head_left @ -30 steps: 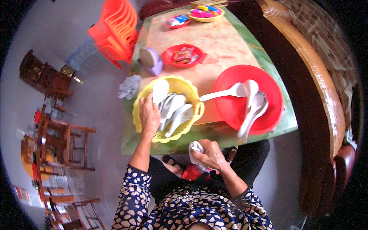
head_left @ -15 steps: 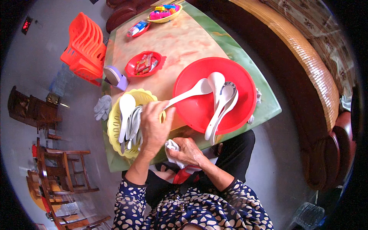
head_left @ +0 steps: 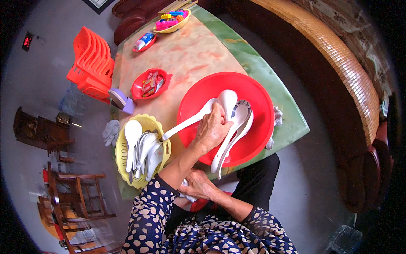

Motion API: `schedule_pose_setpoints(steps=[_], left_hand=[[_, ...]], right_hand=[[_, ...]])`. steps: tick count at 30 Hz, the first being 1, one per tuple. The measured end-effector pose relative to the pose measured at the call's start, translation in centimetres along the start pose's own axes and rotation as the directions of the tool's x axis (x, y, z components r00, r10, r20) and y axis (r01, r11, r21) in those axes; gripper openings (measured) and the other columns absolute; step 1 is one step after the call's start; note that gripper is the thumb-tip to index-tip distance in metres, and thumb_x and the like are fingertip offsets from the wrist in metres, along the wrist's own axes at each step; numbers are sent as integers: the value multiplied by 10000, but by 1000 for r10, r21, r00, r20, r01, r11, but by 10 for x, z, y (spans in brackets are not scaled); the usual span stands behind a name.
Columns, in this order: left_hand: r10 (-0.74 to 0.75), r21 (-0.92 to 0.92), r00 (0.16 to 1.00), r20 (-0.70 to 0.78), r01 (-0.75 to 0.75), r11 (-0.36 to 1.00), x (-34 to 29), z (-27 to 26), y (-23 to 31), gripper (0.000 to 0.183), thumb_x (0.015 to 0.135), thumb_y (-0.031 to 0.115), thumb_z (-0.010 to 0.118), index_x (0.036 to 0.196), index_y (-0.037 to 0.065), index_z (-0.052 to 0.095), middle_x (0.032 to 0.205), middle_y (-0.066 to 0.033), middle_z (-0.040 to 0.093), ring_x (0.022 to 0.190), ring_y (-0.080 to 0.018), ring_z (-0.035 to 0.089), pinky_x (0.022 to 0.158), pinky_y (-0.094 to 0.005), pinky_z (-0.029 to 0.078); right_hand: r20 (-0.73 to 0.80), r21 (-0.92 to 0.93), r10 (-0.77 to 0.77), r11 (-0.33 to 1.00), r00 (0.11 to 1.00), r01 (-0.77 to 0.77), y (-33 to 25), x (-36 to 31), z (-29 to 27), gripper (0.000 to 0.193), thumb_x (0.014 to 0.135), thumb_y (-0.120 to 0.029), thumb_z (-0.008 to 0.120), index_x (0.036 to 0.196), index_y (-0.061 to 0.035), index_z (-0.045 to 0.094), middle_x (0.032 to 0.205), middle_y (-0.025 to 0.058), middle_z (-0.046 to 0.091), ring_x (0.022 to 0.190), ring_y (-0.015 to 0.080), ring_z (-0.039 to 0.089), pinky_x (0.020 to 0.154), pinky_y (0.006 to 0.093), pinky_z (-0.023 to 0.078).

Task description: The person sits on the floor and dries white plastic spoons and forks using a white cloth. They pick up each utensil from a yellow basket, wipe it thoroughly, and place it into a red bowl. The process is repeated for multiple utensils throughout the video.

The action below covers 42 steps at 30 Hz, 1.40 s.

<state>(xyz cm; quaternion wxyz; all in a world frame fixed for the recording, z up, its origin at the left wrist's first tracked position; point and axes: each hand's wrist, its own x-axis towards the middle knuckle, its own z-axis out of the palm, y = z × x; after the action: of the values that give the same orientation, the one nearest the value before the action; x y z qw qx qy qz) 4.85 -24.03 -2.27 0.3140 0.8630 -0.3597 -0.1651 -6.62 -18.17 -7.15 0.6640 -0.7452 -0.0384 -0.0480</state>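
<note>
My left hand (head_left: 211, 129) reaches over the big red basin (head_left: 260, 97) and closes on a long-handled white ladle (head_left: 186, 122) whose handle sticks out past the rim toward the yellow basket (head_left: 120, 157). Two more white ladles (head_left: 241, 120) lie in the basin beside my fingers. The yellow basket, left of the basin, holds several white spoons (head_left: 141, 146). My right hand (head_left: 198, 185) stays low at my lap, below the table edge, gripping a crumpled white cloth (head_left: 187, 196).
On the marble-topped table (head_left: 190, 51) sit a small red dish of packets (head_left: 148, 84), a purple holder (head_left: 120, 99) and a yellow bowl of coloured blocks (head_left: 171, 21). Orange stools (head_left: 91, 63) stand left, a woven bench (head_left: 338, 55) right, wooden chairs (head_left: 76, 194) lower left.
My left hand has left the yellow basket and moved right onto the ladles in the red basin. The view has swung right. My right hand keeps the cloth at my lap.
</note>
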Motion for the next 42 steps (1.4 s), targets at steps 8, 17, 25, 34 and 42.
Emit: schedule_pose_setpoints(steps=[8,17,25,34,42], left_hand=[[-31,-327,997,-74,5,945,5,6,-26,405,777,13,681,1118,-37,469,808,-88,621,671,-103,578,581,-234,482],[-100,-679,994,41,101,727,-18,-38,3,315,844,60,616,1130,-31,522,833,-50,609,582,-78,584,393,-183,436],[-159,-855,948,274,316,412,-56,-64,-24,246,901,161,577,1120,60,526,784,-17,560,569,-62,545,378,-189,403],[-194,-946,977,87,142,291,-136,-110,-47,191,954,178,479,1136,119,499,793,8,500,492,-27,380,370,-159,273],[-329,-926,944,1,125,357,-195,-109,-46,210,932,240,532,1115,138,551,629,78,398,423,-10,290,360,-164,220]], right_hand=[[-10,17,-84,996,996,84,13,1,6,368,761,-248,573,1046,-14,572,982,238,600,914,381,582,812,433,469],[-36,-66,-49,997,998,46,9,-2,5,297,750,-283,576,818,6,566,825,220,590,801,381,584,715,452,466],[-68,-102,-76,992,995,69,-5,-15,9,304,763,-305,559,770,-2,532,746,192,558,772,356,561,678,445,441],[-567,-49,-273,953,777,299,-74,-26,0,338,731,-41,620,1067,-29,583,948,151,566,871,289,550,782,362,452],[-452,-592,-659,726,601,350,-92,50,30,385,662,-19,672,1034,-111,634,1109,148,454,1050,310,420,884,395,378]])
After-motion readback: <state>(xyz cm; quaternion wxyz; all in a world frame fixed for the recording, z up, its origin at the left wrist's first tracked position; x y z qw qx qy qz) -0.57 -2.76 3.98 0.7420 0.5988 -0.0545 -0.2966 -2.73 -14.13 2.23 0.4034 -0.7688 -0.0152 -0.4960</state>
